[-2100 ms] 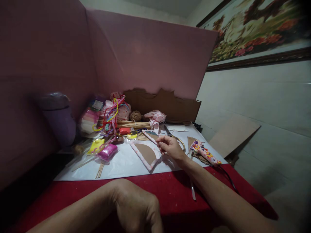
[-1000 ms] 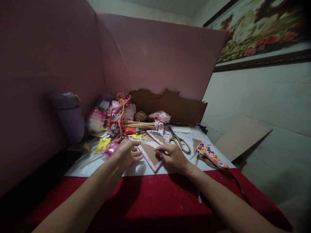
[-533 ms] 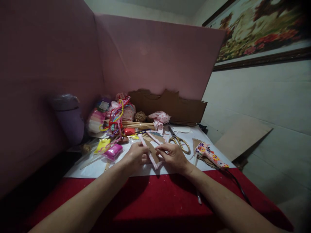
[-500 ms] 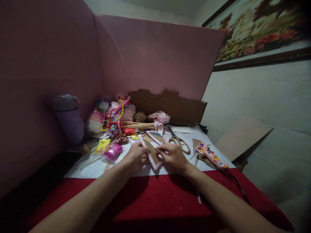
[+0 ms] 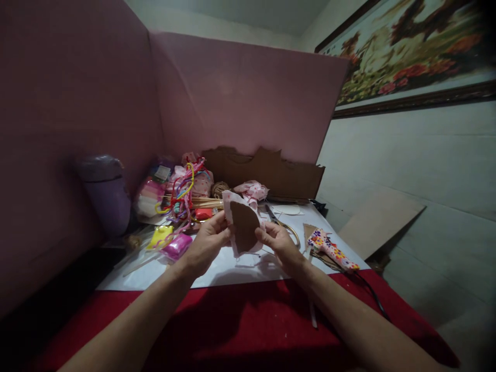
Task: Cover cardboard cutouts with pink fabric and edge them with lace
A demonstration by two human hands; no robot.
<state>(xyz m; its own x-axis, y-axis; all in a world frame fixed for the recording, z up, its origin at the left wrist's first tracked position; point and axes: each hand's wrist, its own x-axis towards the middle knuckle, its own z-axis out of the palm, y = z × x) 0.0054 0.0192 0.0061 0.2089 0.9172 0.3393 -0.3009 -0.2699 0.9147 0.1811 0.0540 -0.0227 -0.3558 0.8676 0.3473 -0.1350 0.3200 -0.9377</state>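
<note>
Fabric-edged cardboard [image 5: 245, 227], long axis nearly upright, curved side facing right, left hand [image 5: 206, 242] and right hand [image 5: 282, 245] pinching opposite edges

Your left hand [image 5: 205, 245] and right hand [image 5: 282, 245] are bare, wrists [image 5: 184, 270] too. Your left forearm [image 5: 135, 315] and right forearm [image 5: 349, 315] are also bare as far as visible: smooth outlines, narrow at the wrists, wider toward the bottom edge, where both get cut off. Slender fingers [image 5: 217, 221]. Soft shading under dim light; nails too small to read.
</note>
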